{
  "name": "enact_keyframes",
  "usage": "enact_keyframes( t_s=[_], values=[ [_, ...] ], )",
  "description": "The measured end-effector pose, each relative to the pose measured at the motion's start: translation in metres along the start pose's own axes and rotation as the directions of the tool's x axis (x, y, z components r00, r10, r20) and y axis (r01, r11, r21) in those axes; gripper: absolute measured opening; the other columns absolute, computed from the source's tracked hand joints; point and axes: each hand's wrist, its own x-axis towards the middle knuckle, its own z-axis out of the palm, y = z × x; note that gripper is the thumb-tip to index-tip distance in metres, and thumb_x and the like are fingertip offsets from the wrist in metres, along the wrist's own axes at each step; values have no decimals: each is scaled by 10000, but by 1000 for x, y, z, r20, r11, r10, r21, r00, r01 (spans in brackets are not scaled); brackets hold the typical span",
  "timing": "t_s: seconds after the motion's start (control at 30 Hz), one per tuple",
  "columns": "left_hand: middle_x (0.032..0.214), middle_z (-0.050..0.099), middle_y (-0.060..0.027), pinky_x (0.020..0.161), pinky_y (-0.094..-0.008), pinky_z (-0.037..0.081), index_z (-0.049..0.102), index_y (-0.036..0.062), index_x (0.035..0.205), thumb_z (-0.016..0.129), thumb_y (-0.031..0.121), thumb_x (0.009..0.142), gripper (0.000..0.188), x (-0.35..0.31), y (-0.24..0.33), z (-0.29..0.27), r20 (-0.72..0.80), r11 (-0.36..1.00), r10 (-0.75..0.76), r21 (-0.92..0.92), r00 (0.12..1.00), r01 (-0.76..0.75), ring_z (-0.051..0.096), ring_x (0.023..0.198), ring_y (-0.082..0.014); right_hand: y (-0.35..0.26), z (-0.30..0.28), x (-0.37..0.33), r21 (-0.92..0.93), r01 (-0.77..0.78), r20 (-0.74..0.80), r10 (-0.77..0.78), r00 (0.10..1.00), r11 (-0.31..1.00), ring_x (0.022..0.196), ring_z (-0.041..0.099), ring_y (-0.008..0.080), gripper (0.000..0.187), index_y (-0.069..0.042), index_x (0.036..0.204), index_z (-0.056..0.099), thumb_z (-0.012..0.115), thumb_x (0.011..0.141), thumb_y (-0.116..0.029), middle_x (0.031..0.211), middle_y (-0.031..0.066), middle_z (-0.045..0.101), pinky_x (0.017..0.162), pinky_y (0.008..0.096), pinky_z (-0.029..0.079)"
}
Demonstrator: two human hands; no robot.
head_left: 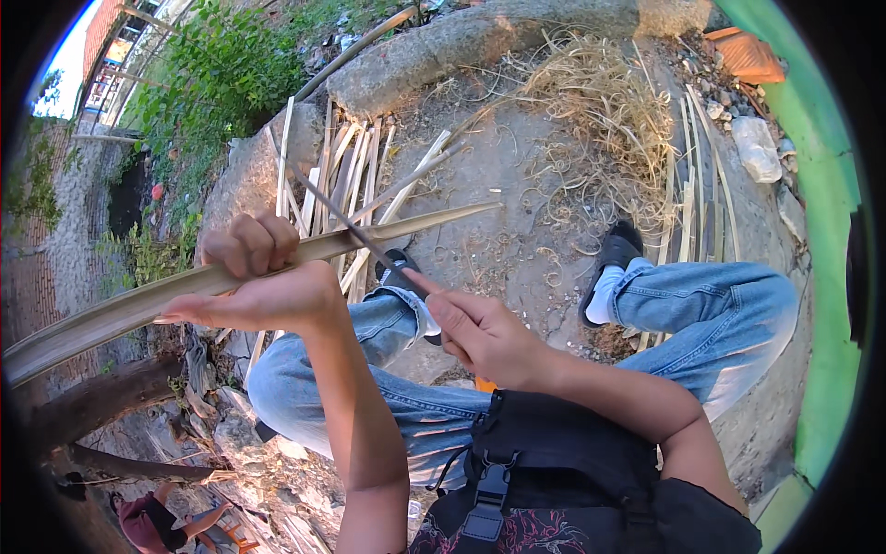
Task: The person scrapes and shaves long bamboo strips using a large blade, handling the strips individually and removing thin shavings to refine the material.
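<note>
A long, pale strip (406,227) that looks like split bamboo slants across in front of me, wide at the left edge and tapering to a point near the middle. My left hand (277,291) is closed around it, palm under and fingers curled over the top. In my right hand (489,340) is the handle of a long, thin-bladed knife (318,191). Its dark blade points up and to the left and crosses the strip just right of my left fingers; whether the edge bites into the strip, I cannot tell.
Several split strips (355,171) lie on the ground at left, and more (690,198) at right. Curly shavings (600,102) are heaped ahead near a stone kerb (434,55). A green wall (831,231) rises at right. At lower left, another person (152,522) is beyond a log (111,397).
</note>
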Motion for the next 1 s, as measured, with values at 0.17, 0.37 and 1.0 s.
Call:
enact_keyframes(
  t_s=[0.17,0.37,1.0],
  values=[
    [502,145,44,402,-235,56,165,168,581,315,805,814,695,-8,4,7,-85,998,53,-28,995,-56,109,433,-72,12,-3,-2,-277,172,-41,-191,981,945,488,368,83,437,-111,1406,408,404,1010,-295,538,22,390,488,277,359],
    [502,166,39,389,-220,75,173,170,574,311,789,830,684,-20,10,7,-97,999,51,4,994,-51,139,423,-65,2,4,-14,-377,153,-63,-190,980,914,484,362,91,428,-116,1402,416,427,999,-258,540,37,388,481,290,360],
    [498,153,37,392,-228,64,191,162,599,279,768,855,663,-17,6,1,-122,995,94,57,988,-87,119,423,-68,13,2,-6,-469,242,-57,-303,951,849,435,515,331,415,-148,1374,451,427,985,-290,514,184,495,483,426,415]
  ],
)
